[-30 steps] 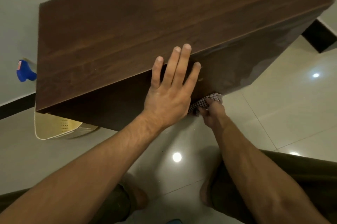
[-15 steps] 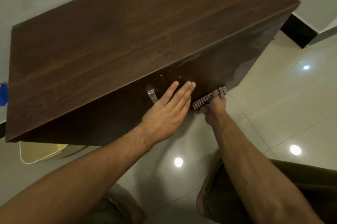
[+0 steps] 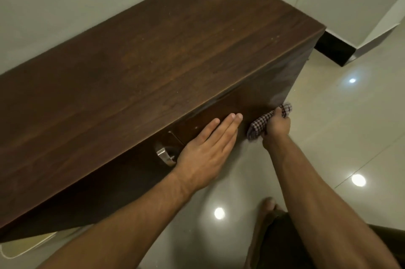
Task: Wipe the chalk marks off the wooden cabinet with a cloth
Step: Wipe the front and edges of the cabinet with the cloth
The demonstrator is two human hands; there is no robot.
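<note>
A dark wooden cabinet (image 3: 153, 67) stands against the pale wall, seen from above. My left hand (image 3: 208, 148) lies flat, fingers together, against its front face beside a metal handle (image 3: 164, 154). My right hand (image 3: 276, 126) is closed around a checked cloth (image 3: 259, 125) and presses it on the front panel near the cabinet's right corner. Part of the cloth sticks out above my fist. A hazy smear shows on the front panel near the right edge (image 3: 276, 93); I cannot make out distinct chalk marks.
Glossy beige floor tiles (image 3: 328, 137) reflect ceiling lights. A black skirting (image 3: 333, 51) runs along the wall to the right of the cabinet. My bare foot (image 3: 266, 205) and dark shorts are at the lower right. A pale object (image 3: 26, 246) peeks out under the cabinet's left end.
My left hand has slid down from the top edge to lie flat on the front face. My right hand with the cloth has moved right toward the corner. The view has shifted right.
</note>
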